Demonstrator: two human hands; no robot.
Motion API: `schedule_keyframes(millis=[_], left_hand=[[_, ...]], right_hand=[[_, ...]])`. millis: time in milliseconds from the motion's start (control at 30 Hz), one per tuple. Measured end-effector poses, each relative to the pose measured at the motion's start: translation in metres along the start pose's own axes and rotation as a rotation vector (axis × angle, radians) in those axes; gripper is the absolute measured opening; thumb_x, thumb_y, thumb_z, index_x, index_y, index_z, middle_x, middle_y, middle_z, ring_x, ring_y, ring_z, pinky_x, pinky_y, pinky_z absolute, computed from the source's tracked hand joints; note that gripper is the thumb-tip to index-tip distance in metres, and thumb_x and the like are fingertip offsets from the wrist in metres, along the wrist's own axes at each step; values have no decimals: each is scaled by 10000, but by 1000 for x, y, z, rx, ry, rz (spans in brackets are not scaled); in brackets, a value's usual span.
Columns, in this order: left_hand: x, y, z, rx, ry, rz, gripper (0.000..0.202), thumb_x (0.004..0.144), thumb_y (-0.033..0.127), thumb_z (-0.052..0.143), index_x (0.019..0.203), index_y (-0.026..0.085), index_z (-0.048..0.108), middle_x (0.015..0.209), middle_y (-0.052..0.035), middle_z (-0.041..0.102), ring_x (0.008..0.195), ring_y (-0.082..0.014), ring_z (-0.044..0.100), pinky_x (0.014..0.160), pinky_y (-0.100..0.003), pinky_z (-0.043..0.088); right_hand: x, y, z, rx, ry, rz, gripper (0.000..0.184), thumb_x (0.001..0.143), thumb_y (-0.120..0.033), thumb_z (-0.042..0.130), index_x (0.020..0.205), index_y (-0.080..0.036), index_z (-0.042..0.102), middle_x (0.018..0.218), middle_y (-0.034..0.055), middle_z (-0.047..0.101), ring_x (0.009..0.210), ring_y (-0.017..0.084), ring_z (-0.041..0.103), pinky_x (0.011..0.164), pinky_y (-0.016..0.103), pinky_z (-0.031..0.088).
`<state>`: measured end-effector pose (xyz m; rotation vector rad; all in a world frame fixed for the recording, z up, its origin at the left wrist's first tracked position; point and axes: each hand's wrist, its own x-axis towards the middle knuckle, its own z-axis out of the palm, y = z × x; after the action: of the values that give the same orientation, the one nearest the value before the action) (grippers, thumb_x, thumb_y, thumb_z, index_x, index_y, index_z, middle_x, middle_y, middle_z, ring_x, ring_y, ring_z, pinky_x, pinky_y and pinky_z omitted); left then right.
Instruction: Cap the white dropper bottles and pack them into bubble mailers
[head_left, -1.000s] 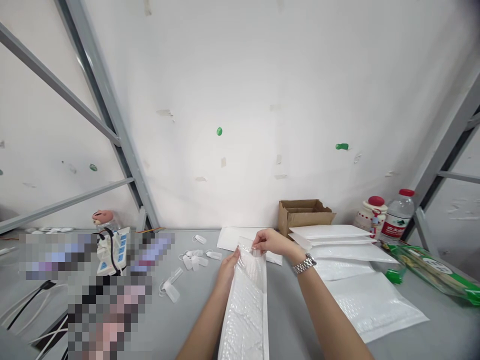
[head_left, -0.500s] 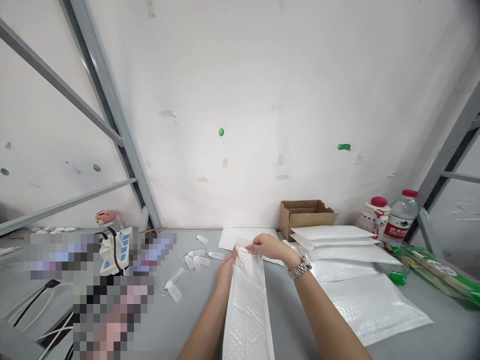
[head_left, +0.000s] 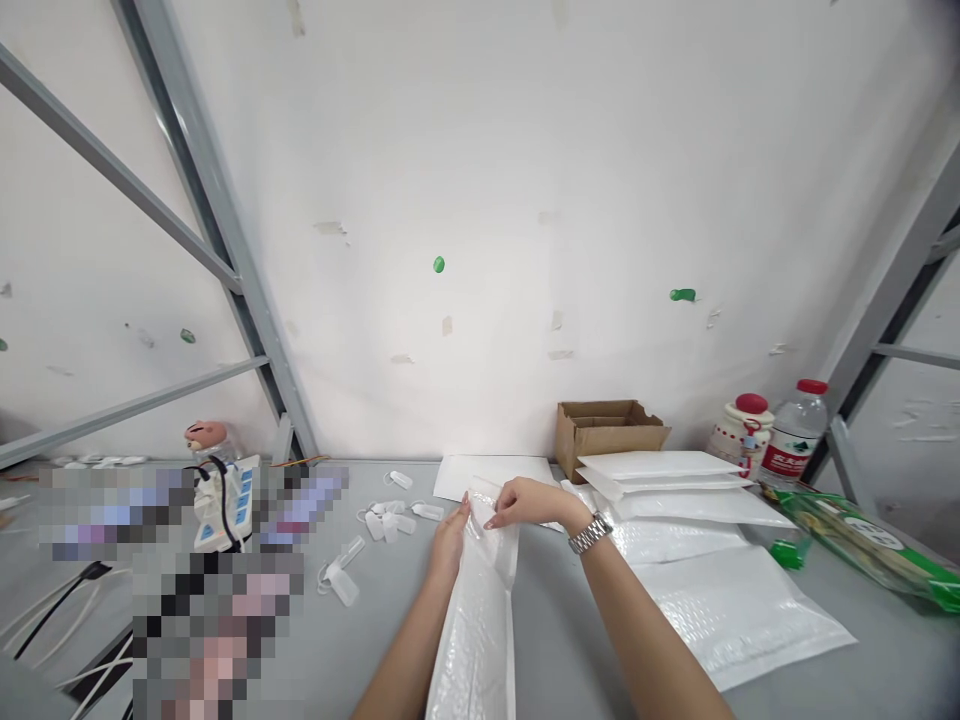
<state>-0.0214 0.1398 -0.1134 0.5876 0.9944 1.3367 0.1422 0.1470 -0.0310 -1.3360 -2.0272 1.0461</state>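
A long white bubble mailer (head_left: 480, 620) runs from the bottom edge up to the middle of the grey table (head_left: 555, 640). My left hand (head_left: 448, 545) grips its far left edge, fingers closed. My right hand (head_left: 525, 503), with a metal watch on the wrist, pinches the far open end of the mailer from the right. The mailer is bowed and tilted toward the left. Whether anything is inside it is hidden.
A stack of white mailers (head_left: 675, 480) lies to the right, with a loose one (head_left: 742, 610) nearer. Behind stand a small cardboard box (head_left: 607, 428), a jar (head_left: 742, 425) and a water bottle (head_left: 795, 435). Several small white tags (head_left: 390, 515) and a power strip (head_left: 225, 500) lie left. A green packet (head_left: 862, 545) sits far right.
The mailer's far end has narrowed and tipped leftward. My right hand has moved left and lower along that end; my left hand stays on the left edge.
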Motion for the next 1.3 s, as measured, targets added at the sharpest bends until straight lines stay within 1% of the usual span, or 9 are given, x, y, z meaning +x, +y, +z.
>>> schedule_keyframes(millis=[100, 333, 533, 667, 767, 900, 1033, 1167, 1300], left_hand=[[-6, 5, 6, 1, -49, -46, 279, 677, 385, 737, 814, 147, 687, 857, -77, 734, 1047, -259, 623, 931, -346, 459], [-45, 7, 22, 86, -676, -382, 541, 585, 351, 804, 1033, 94, 642, 891, -141, 718, 898, -303, 671, 850, -396, 480], [-53, 4, 20, 276, -648, -387, 498, 498, 200, 847, 954, 132, 659, 799, -59, 704, 717, -195, 658, 708, -296, 489], [-49, 2, 20, 296, -586, -302, 516, 462, 226, 861, 931, 136, 665, 791, -47, 698, 693, -176, 639, 672, -279, 484], [-48, 3, 21, 296, -512, -240, 546, 459, 279, 864, 946, 136, 664, 794, -57, 706, 700, -191, 646, 687, -298, 492], [-51, 5, 21, 360, -546, -184, 616, 471, 308, 858, 1030, 146, 655, 918, -90, 717, 845, -248, 658, 769, -337, 495], [-51, 4, 21, 433, -576, -131, 587, 520, 352, 833, 1038, 141, 653, 941, -103, 716, 894, -276, 650, 785, -362, 494], [-40, 7, 16, 591, -307, 110, 462, 677, 519, 671, 908, 119, 672, 880, -113, 707, 904, -293, 634, 810, -395, 480], [-28, 22, 0, 880, 418, 778, 308, 771, 398, 594, 962, 166, 658, 1117, -138, 615, 1110, -303, 527, 975, -454, 366]], right_hand=[[-2, 6, 2, 19, -122, -46, 288, 582, -348, 716, 561, -198, 472, 579, -60, 436, 570, 103, 379, 515, 232, 280], [-28, 43, 5, 267, 228, -47, 292, 677, -391, 665, 679, -210, 435, 623, -54, 478, 573, 109, 416, 519, 230, 299], [-45, 54, 17, 393, 162, -38, 340, 677, -476, 674, 682, -215, 457, 503, -88, 397, 474, 95, 380, 464, 223, 271], [-46, 50, 12, 356, 578, -185, 318, 710, -452, 655, 914, -217, 592, 781, 6, 597, 806, 182, 578, 741, 305, 453], [-43, 53, 9, 405, 817, -114, 425, 701, -476, 646, 1030, -212, 586, 931, 51, 617, 897, 204, 589, 830, 346, 462], [-39, 58, 18, 545, 585, 151, 430, 629, -598, 645, 725, -182, 592, 688, 19, 588, 634, 173, 572, 577, 299, 478], [-43, 55, 26, 708, 441, 235, 458, 580, -600, 678, 523, -204, 455, 530, -24, 482, 536, 132, 496, 563, 281, 461], [-45, 54, 24, 764, 471, 203, 456, 543, -601, 685, 519, -208, 454, 559, -20, 480, 546, 135, 489, 607, 300, 463], [-45, 57, 23, 758, 498, 204, 480, 540, -614, 673, 503, -219, 403, 538, -38, 422, 526, 129, 454, 583, 298, 439]])
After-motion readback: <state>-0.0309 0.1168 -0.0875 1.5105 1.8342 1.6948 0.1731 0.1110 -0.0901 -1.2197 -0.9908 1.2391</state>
